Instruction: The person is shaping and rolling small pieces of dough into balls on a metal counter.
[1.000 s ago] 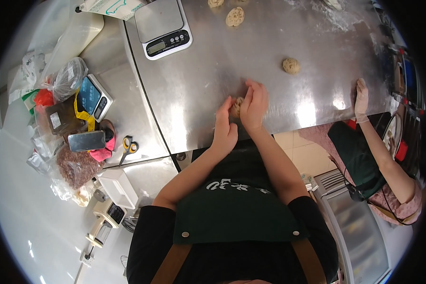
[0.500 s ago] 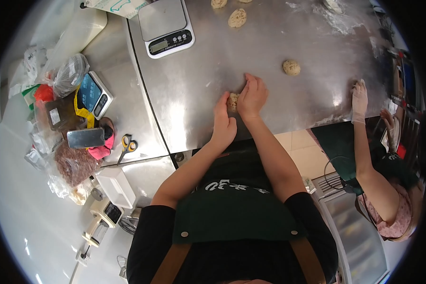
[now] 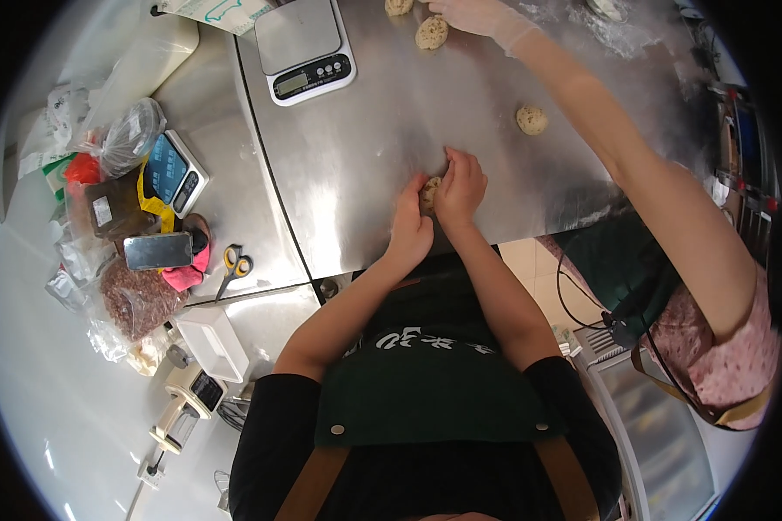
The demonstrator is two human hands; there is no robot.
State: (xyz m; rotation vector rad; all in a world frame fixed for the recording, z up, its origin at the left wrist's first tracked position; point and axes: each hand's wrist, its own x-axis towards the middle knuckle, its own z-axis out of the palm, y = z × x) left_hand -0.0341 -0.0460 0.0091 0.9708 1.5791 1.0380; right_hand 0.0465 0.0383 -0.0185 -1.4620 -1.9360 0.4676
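My left hand (image 3: 411, 224) and my right hand (image 3: 461, 191) cup a speckled dough ball (image 3: 428, 196) between them on the steel table (image 3: 382, 113), close to its near edge. The palms face each other and the fingers curve round the dough, hiding most of it. To the right of my hands rests another dough ball (image 3: 532, 121), untouched. Farther off, a third dough ball (image 3: 432, 33) lies beside a co-worker's gloved hand (image 3: 482, 19), whose fingertips reach the top rim of the view.
A kitchen scale (image 3: 308, 61) stands at the far left of the table. On the left counter are scissors (image 3: 234, 267), a phone (image 3: 158, 251), a second scale (image 3: 175, 174) and a white tray (image 3: 213, 343). The co-worker's arm (image 3: 608, 130) spans the right side.
The co-worker's gloved hand has gone from the right table edge to the dough balls at the far side. My hands, still round the dough ball, have shifted slightly toward me.
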